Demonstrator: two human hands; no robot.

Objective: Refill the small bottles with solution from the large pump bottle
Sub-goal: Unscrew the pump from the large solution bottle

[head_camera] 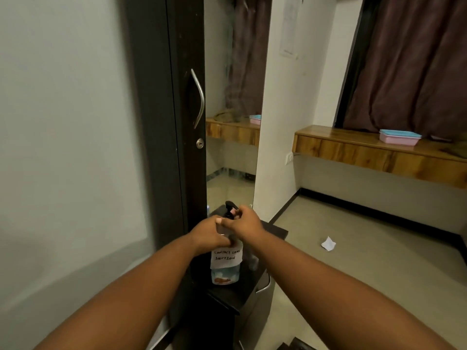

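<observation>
The large pump bottle stands upright on a small black cabinet top; it is clear with a blue and orange base and a white handwritten label reading "contact lens solution". My left hand wraps the bottle's upper body. My right hand grips the neck just under the black pump head, fingers closed around it. A small clear bottle stands blurred just right of the pump bottle. Another small blue-topped item peeks out at the cabinet's far left corner.
A dark wardrobe door with a curved metal handle and a tall mirror rise right behind the cabinet. A wooden shelf on the right holds a pink box with a blue lid. A scrap of white paper lies on the floor.
</observation>
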